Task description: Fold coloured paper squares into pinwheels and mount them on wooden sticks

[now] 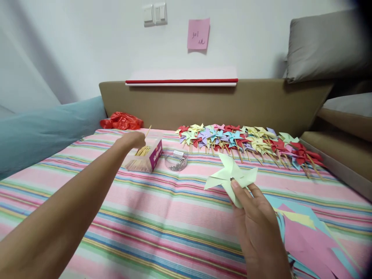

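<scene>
My right hand (255,215) pinches a pale green paper pinwheel (222,174) near its centre, where a small metal pin head shows beside the thumb. Over a clear plastic box (139,166) with a purple label, my left hand (136,139) is closed, and a thin wooden stick (148,130) pokes up from it. Its fingertips are mostly hidden from view. Many similar wooden sticks (143,151) lie in the box. Just right of the box, a round clear dish (186,162) holds small metal pins.
Finished pinwheels (232,137) on sticks lie in a row at the back right. Coloured paper sheets (308,236) are stacked beside my right wrist. A red plastic bag (122,121) sits at the back left, on the striped cloth (162,217). A brown padded board (174,104) closes off the back.
</scene>
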Demonstrator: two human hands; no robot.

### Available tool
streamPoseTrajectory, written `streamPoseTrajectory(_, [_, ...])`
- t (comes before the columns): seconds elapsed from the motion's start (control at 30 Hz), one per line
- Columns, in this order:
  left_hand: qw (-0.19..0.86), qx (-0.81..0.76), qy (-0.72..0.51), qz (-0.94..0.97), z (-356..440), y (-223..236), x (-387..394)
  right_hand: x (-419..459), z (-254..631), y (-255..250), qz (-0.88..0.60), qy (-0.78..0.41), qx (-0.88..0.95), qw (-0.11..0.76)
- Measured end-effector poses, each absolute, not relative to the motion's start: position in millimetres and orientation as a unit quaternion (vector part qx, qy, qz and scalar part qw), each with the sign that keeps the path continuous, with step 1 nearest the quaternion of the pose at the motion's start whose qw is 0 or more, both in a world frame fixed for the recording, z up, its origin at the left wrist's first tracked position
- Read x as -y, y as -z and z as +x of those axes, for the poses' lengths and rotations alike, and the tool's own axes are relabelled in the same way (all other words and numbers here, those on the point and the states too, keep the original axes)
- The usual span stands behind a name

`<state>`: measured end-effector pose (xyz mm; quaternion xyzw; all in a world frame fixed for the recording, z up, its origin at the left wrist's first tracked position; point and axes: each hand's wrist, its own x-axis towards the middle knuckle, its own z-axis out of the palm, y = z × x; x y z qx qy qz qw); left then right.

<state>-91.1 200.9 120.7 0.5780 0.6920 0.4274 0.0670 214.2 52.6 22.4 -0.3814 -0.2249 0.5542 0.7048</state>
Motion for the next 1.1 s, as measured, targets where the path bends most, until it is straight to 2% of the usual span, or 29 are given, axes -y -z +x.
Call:
streamPoseTrajectory(0.1, [0.070, -0.670, -0.415, 0.612, -69.7, -128.5, -152.2, -54.0, 210.2, -19.5, -0.386, -0.541, 0.246, 0.706])
streamPoseTrajectory(0.17, [0.086, -0.626, -0.440, 0.638, -41.4, -115.4, -110.1, -54.9, 206.9, -18.6, -0.394, -0.531, 0.243, 0.710])
streamPoseTrajectory(0.27, [0.278, -0.485, -0.548, 0.622, 6.2, -74.6, -55.4, -54.7, 203.3, -20.0, -0.384, -0.542, 0.184, 0.724])
streamPoseTrajectory(0.33, [0.394, -0.432, -0.574, 0.573, 30.3, -45.1, -34.6, -52.9, 203.6, -21.8, -0.360, -0.560, 0.146, 0.731])
streamPoseTrajectory(0.47, [0.500, -0.410, -0.556, 0.522, 48.9, -5.2, -27.0, -47.8, 207.2, -24.9, -0.322, -0.584, 0.140, 0.732])
streamPoseTrajectory(0.6, [0.527, -0.386, -0.554, 0.516, 49.3, 8.7, -32.4, -45.8, 203.4, -26.3, -0.294, -0.598, 0.169, 0.727])
streamPoseTrajectory(0.9, [0.480, -0.384, -0.567, 0.548, 63.5, 16.7, -27.7, -43.7, 185.5, -28.8, -0.237, -0.581, 0.358, 0.692])
streamPoseTrajectory(1.0, [0.485, -0.372, -0.595, 0.522, 66.5, 16.8, -28.0, -36.0, 183.6, -34.7, -0.240, -0.521, 0.456, 0.680])
streamPoseTrajectory(1.1, [0.508, -0.377, -0.614, 0.473, 68.0, 14.6, -27.3, -25.2, 179.7, -43.6, -0.291, -0.407, 0.554, 0.665])
